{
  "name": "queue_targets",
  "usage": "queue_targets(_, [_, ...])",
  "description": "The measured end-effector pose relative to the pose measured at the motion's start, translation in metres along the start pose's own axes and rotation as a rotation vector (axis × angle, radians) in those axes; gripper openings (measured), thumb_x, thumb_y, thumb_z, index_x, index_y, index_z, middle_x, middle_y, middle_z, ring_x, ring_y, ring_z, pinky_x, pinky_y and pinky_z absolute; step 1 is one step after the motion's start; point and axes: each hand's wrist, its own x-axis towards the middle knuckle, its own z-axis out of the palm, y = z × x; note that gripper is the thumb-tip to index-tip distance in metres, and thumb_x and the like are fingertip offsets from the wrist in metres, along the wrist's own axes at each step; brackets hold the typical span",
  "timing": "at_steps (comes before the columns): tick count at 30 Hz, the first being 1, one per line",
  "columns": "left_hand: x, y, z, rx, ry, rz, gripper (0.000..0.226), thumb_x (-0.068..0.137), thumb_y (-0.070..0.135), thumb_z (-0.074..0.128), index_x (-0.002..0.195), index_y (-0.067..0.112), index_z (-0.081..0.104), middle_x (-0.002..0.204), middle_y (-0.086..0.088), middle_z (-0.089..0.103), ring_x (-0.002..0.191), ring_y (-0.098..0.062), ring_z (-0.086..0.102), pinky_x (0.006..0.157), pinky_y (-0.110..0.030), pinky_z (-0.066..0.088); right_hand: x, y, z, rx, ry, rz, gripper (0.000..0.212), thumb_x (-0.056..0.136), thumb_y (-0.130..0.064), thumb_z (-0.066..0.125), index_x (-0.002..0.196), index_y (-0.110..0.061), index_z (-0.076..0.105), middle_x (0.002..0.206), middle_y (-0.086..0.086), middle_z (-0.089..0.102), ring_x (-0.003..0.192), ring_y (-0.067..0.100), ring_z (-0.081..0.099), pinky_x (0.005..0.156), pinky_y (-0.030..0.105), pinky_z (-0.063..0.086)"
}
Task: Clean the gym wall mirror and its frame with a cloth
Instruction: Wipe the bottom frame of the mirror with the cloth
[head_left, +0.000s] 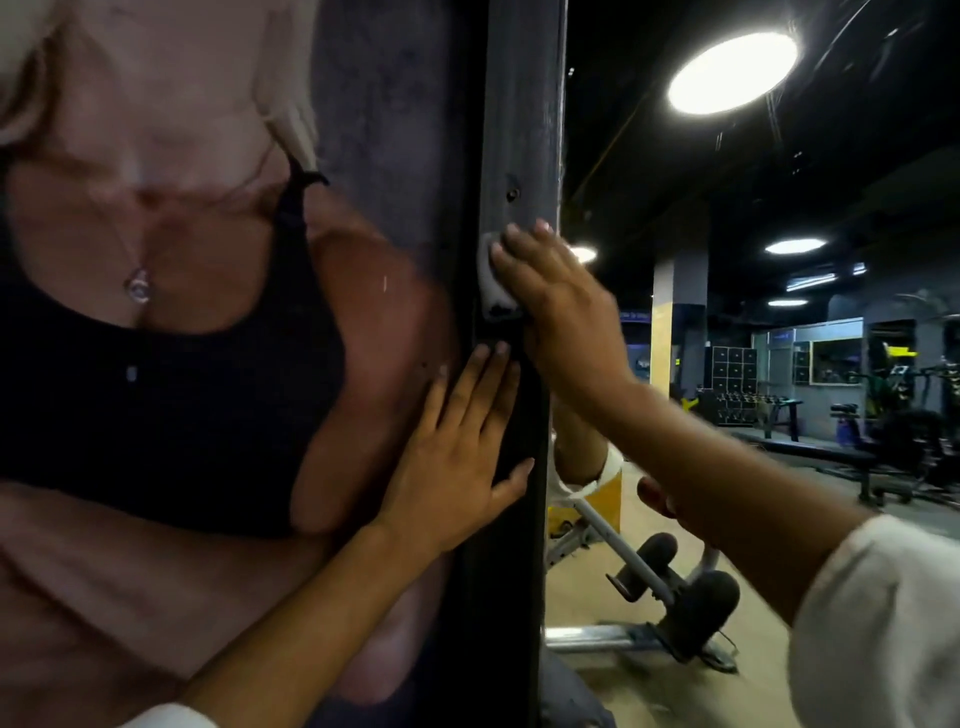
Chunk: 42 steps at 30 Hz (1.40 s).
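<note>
While I watch through the head camera, my right hand (561, 306) lies with straight, unclenched fingers pressing a small grey cloth (493, 280) flat against the dark upright mirror frame (519, 104). The cloth sits on the frame's face toward its left edge, below a screw (513, 195), and only its left part shows past my fingers. My left hand (457, 457) is lower down, palm flat and fingers spread and relaxed, gripping nothing. Its fingertips rest on the frame's left edge and its heel on the printed wall mural (182, 364) beside it. The two hands are near each other but not touching. Right of the frame, the mirror (727, 208) reflects a round ceiling light (732, 73), a weight bench (654, 582) and my forearm. White sleeves (883, 623) cover both my arms near the bottom edge.
</note>
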Motion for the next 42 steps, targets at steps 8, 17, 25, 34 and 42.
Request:
queue_targets(8, [-0.062,0.002,0.006,-0.036,-0.017,0.158,0.094,0.097,0.056,0.052,0.167,0.007,0.011,0.174,-0.018,0.021,0.164,-0.036,0.015,0.126,-0.060,0.028,-0.107,-0.024,-0.014,0.103,-0.121,-0.031,0.061,0.083,-0.007,0.081,0.141,-0.015,0.064,0.150,0.004,0.059,0.144,0.029,0.048,0.102,0.049,0.056])
queue_targets(17, [-0.089,0.021,-0.005,0.002,-0.150,0.060,0.095,0.100,0.058,0.048,0.168,0.001,0.016,0.177,-0.020,0.004,0.165,-0.034,0.005,0.130,-0.058,0.022,-0.060,-0.040,0.010,-0.043,0.009,0.040,0.055,0.088,-0.012,0.070,0.142,-0.011,0.063,0.150,0.014,0.055,0.132,0.033,0.044,0.099,0.051,0.052])
queue_targets(25, [-0.167,0.046,0.006,-0.046,-0.245,0.105,0.092,0.093,0.053,0.056,0.162,-0.001,0.031,0.170,-0.022,0.031,0.163,-0.037,0.011,0.128,-0.057,0.022,-0.196,-0.059,-0.003,-0.011,-0.231,-0.183,0.054,0.090,-0.021,0.068,0.143,-0.011,0.063,0.152,0.012,0.057,0.122,0.036,0.056,0.098,0.046,0.050])
queue_targets(34, [-0.174,0.066,0.002,-0.090,-0.292,0.052,0.094,0.094,0.050,0.053,0.167,0.000,0.020,0.177,-0.020,0.007,0.165,-0.034,0.008,0.128,-0.057,0.024,-0.150,-0.051,0.013,-0.038,-0.071,-0.052,0.054,0.087,-0.015,0.072,0.140,-0.008,0.065,0.142,0.017,0.059,0.125,0.035,0.046,0.097,0.048,0.044])
queue_targets(42, [-0.248,0.082,0.014,-0.130,-0.374,0.163,0.100,0.086,0.046,0.061,0.162,0.002,0.015,0.166,-0.017,0.040,0.159,-0.037,0.020,0.128,-0.056,0.019,-0.264,-0.082,-0.003,0.065,-0.262,-0.201,0.047,0.088,-0.022,0.073,0.133,-0.008,0.069,0.132,0.009,0.059,0.104,0.034,0.057,0.096,0.052,0.047])
